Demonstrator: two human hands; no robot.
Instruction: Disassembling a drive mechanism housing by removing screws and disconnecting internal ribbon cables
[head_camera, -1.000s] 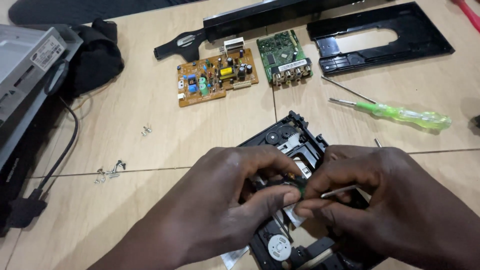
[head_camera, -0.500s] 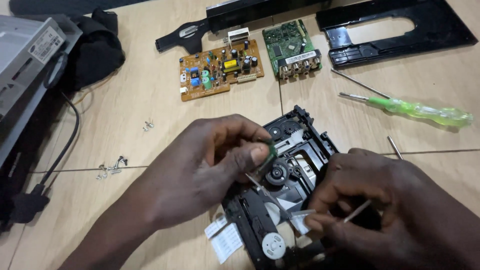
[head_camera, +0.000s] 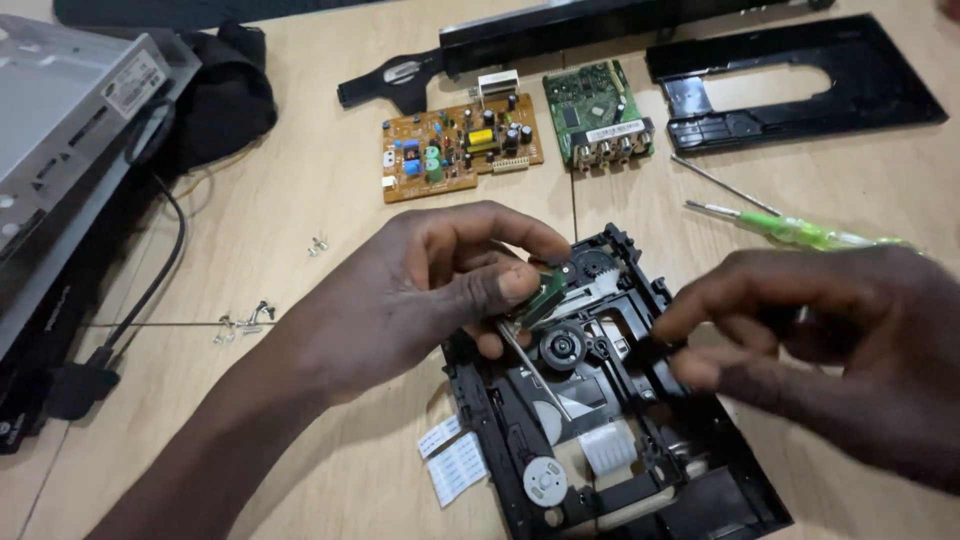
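Left hand (head_camera: 420, 290) over the near end of a black disc drive frame (head_camera: 610, 400) on the wooden tabletop (head_camera: 300, 200). Thumb and first finger pinched tight on a small green board piece (head_camera: 545, 292), right at the top left part of the frame. Grip narrow, holding that little piece. A thin silver rod (head_camera: 530, 365) slanting down from under the pinch, across the round hub (head_camera: 562, 347) in the middle of the frame.

Right hand (head_camera: 830, 350) just beside the frame on its right side, a bit blurry. Fingers half curled and spread, fingertips (head_camera: 690, 372) close to the frame's right edge. Grip loose, holding nothing that shows; cannot tell if touching the frame.

White flat ribbon cables (head_camera: 455, 465) poking out at the frame's lower left. A small white gear (head_camera: 546, 481) near the bottom of the frame.

Farther back on the tabletop: a brown circuit board (head_camera: 460, 148) and a green circuit board (head_camera: 597, 115), side by side, close but apart. Behind them a long black front panel (head_camera: 560, 30). To the right, a flat black tray cover (head_camera: 800, 80). A green-handled screwdriver (head_camera: 800, 230) and a thin metal rod (head_camera: 725, 185) lying near the right hand. A few tiny screws (head_camera: 245, 322) on the left. A grey metal case (head_camera: 70, 110) and a black cord (head_camera: 150, 290) at the far left edge.
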